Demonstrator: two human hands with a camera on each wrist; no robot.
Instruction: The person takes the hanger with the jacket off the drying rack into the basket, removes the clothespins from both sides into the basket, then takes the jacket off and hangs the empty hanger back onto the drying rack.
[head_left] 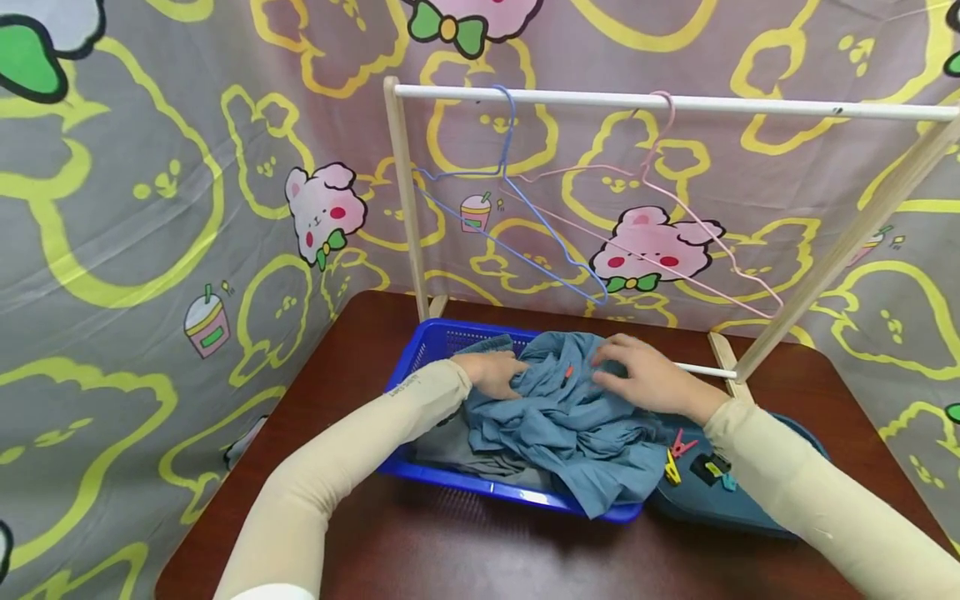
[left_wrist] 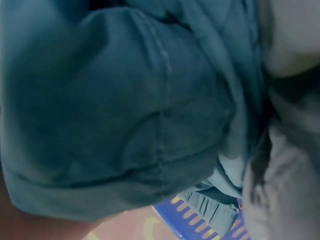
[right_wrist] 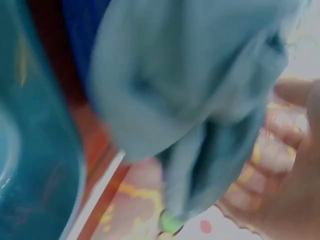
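A crumpled blue-grey garment point(head_left: 577, 417) lies heaped in a blue plastic basket point(head_left: 517, 493), one corner hanging over the front rim. It bears a small orange-red and dark mark. My left hand point(head_left: 495, 373) is on the heap's left side, fingertips at the folds; whether it pinches the cloth I cannot tell. In the left wrist view, a stitched, hemmed part of the garment point(left_wrist: 120, 115) fills most of the picture and covers the fingers. Over the heap's right side is my right hand point(head_left: 651, 377), its fingers spread beside the cloth. Darker grey cloth point(head_left: 480, 454) lies underneath.
A blue-green tray point(head_left: 750, 504) to the basket's right holds several clothespins, among them a red clothespin point(head_left: 681, 444) and a yellow clothespin point(head_left: 672, 468). Behind, a white rail point(head_left: 735, 103) on wooden posts carries a blue hanger point(head_left: 517, 179) and a pink hanger point(head_left: 693, 218).
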